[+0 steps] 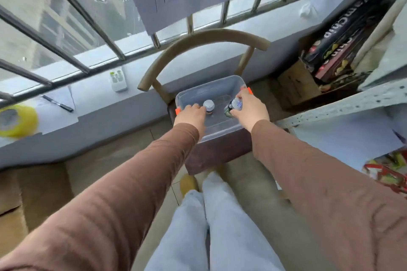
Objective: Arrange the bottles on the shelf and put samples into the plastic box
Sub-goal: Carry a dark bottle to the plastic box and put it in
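A clear plastic box (222, 86) with orange latches sits on a dark chair seat (211, 156). Inside it stands a small bottle with a white cap (208, 106). My left hand (192, 115) reaches into the box right beside that bottle, fingers touching or just off it; I cannot tell whether it grips. My right hand (250, 106) holds a dark bottle with a silver cap (234, 105), tilted, low inside the box at its right side.
The chair's curved wooden back (204, 38) rises behind the box. A window ledge (92, 121) at left carries yellow tape (16, 120), a pen (57, 103) and paper. A white metal shelf (343, 105) stands at right, with cardboard boxes (343, 35) behind it.
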A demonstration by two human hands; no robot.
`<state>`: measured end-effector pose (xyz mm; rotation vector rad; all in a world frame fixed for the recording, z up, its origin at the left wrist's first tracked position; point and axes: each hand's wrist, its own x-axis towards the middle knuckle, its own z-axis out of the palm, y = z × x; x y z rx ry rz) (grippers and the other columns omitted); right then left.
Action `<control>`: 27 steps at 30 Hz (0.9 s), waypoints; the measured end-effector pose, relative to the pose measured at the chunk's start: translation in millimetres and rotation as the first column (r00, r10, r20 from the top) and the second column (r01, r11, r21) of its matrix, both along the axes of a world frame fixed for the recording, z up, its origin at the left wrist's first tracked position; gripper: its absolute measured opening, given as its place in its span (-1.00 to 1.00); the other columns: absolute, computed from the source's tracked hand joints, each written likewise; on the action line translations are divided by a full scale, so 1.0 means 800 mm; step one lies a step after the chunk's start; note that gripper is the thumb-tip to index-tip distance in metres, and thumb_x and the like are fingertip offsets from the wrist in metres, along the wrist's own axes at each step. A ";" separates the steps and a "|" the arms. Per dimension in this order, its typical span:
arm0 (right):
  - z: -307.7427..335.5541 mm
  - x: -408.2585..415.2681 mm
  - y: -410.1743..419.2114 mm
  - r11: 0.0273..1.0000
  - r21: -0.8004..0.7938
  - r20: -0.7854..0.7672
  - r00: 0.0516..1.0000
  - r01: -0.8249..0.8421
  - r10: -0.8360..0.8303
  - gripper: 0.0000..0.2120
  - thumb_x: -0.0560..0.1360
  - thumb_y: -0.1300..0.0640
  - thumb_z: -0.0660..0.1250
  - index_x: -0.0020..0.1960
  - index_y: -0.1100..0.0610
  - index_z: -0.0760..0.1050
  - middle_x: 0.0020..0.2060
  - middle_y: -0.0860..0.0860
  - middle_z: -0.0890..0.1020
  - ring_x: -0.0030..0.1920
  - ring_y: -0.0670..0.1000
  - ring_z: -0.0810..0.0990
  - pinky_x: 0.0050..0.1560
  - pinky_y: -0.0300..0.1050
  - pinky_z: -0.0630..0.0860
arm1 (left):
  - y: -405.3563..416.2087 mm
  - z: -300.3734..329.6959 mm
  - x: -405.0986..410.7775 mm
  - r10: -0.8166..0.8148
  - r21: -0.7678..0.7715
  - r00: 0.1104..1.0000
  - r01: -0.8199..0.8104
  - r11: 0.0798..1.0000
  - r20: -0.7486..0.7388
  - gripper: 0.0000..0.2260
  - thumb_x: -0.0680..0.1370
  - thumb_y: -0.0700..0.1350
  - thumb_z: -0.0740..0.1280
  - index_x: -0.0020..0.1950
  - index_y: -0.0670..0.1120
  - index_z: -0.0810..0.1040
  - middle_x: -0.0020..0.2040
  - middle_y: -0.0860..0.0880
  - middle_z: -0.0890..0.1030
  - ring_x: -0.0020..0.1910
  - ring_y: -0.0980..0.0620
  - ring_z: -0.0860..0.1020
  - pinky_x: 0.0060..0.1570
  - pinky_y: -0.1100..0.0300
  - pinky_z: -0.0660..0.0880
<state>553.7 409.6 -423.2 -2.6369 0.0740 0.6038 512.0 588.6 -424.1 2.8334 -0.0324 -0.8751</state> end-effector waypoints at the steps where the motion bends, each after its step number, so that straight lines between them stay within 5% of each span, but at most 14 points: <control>1: -0.017 0.011 0.002 1.000 -0.019 -0.014 1.000 -0.008 0.008 -0.64 0.42 0.07 0.47 0.12 0.03 0.39 0.17 0.05 0.51 0.06 0.15 0.54 -0.04 -0.08 0.39 | -0.001 -0.012 0.009 -0.014 0.009 1.000 0.014 1.000 -0.009 -0.65 0.51 -0.13 0.31 0.28 -0.12 0.40 0.24 -0.13 0.46 0.25 -0.17 0.41 0.14 -0.03 0.41; 7: -0.128 0.059 0.000 0.990 -0.120 -0.078 0.995 -0.076 0.067 -0.64 0.44 0.19 0.41 0.20 0.07 0.41 0.50 0.01 0.16 0.35 0.09 0.42 0.17 -0.02 0.49 | -0.016 -0.089 0.049 -0.043 0.050 0.996 0.047 0.998 -0.084 -0.61 0.48 -0.18 0.34 0.30 -0.09 0.38 0.22 -0.10 0.47 0.23 -0.14 0.42 0.04 -0.05 0.42; 12: -0.181 0.078 0.008 0.966 -0.196 -0.168 0.977 -0.166 0.134 -0.63 0.50 0.22 0.34 0.26 0.07 0.34 0.21 0.11 0.50 0.15 0.21 0.58 0.01 0.07 0.55 | -0.026 -0.136 0.066 -0.084 0.023 0.994 0.085 0.996 -0.067 -0.65 0.54 -0.15 0.26 0.32 -0.12 0.37 0.25 -0.13 0.47 0.22 -0.16 0.42 0.09 -0.03 0.45; 15: -0.199 0.081 0.014 0.960 -0.205 -0.179 0.971 -0.193 0.157 -0.66 0.52 0.24 0.31 0.26 0.08 0.33 0.15 0.12 0.53 0.07 0.23 0.62 -0.02 0.07 0.55 | -0.024 -0.150 0.071 -0.089 0.023 0.993 0.091 0.996 -0.074 -0.65 0.53 -0.14 0.26 0.30 -0.12 0.38 0.24 -0.13 0.47 0.22 -0.16 0.42 0.11 -0.02 0.43; 22: -0.184 0.067 0.010 0.976 -0.166 -0.173 0.979 -0.141 0.112 -0.59 0.54 0.25 0.27 0.36 0.09 0.32 0.26 0.07 0.51 0.15 0.22 0.59 0.05 0.04 0.52 | -0.021 -0.145 0.069 -0.119 0.021 0.989 0.121 0.992 -0.087 -0.66 0.52 -0.16 0.26 0.30 -0.11 0.39 0.23 -0.12 0.47 0.22 -0.14 0.42 0.12 -0.01 0.45; 27: -0.113 0.037 -0.012 0.998 -0.062 -0.008 1.000 -0.001 0.000 -0.64 0.54 0.16 0.29 0.33 -0.01 0.41 0.43 -0.11 0.38 0.26 0.03 0.50 0.04 -0.01 0.50 | -0.020 -0.092 0.065 -0.152 0.029 0.988 0.153 0.988 -0.036 -0.67 0.51 -0.18 0.24 0.28 -0.09 0.40 0.22 -0.11 0.46 0.23 -0.13 0.41 0.10 0.00 0.42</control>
